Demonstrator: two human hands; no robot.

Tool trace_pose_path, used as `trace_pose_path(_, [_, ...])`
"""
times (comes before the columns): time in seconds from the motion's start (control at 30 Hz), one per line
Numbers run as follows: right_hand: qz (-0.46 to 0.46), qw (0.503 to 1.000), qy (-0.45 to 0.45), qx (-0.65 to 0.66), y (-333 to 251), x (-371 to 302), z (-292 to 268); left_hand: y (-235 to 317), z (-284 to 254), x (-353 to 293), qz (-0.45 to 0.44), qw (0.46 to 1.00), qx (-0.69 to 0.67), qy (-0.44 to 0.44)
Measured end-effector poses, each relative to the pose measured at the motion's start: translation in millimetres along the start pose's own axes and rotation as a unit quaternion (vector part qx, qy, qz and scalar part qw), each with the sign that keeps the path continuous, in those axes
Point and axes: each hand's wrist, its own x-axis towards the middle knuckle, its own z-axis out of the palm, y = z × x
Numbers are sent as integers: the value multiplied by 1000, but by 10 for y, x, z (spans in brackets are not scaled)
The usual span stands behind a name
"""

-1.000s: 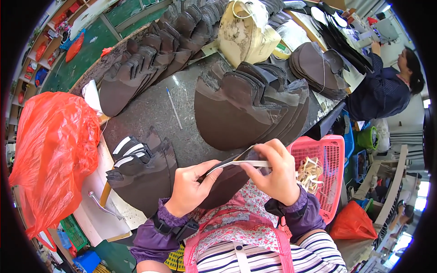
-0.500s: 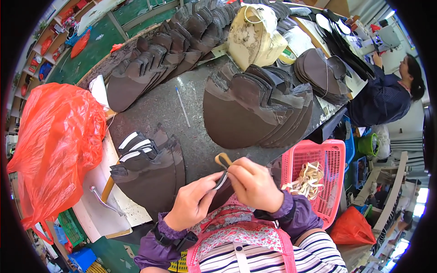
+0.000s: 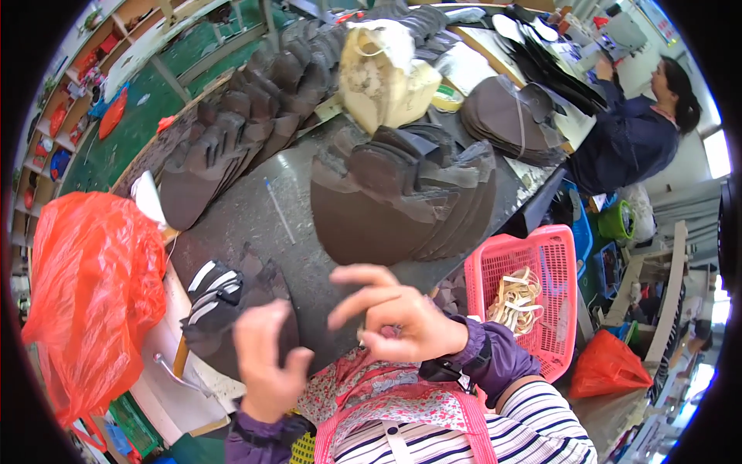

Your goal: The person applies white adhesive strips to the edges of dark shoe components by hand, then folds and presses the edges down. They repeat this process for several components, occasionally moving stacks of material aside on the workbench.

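Observation:
My left hand [image 3: 267,359] is over the near edge of a small stack of dark brown cut shoe pieces [image 3: 212,340], its thumb apart from the raised fingers; motion blurs it. Several black pieces with white strips [image 3: 215,290] lie on that stack. My right hand [image 3: 406,317] hovers above the near edge of the dark table [image 3: 251,213] with its fingers spread. A larger fanned stack of brown pieces [image 3: 379,228] lies just beyond it. The tan strip held earlier cannot be made out now.
A pink basket [image 3: 555,298] with pale curled strips [image 3: 516,303] stands at right. A red plastic bag [image 3: 97,286] bulges at left. Farther back are a pen [image 3: 280,210], a stained pale container [image 3: 379,73] and more brown stacks [image 3: 205,182]. A person [image 3: 634,143] sits at far right.
My hands have separated: the left moved left over the small stack, and the right opened its fingers. The tan strip left their grip. The whole view has shifted slightly.

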Motion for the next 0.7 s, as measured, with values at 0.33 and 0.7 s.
trace_pose_path(0.33, [280, 955, -43, 88, 105, -334, -454, 331, 846, 505, 96, 984, -150, 6])
trace_pose_path(0.7, [326, 935, 132, -50, 104, -416, -797, -278, 1276, 1772, 124, 989, 42, 65])
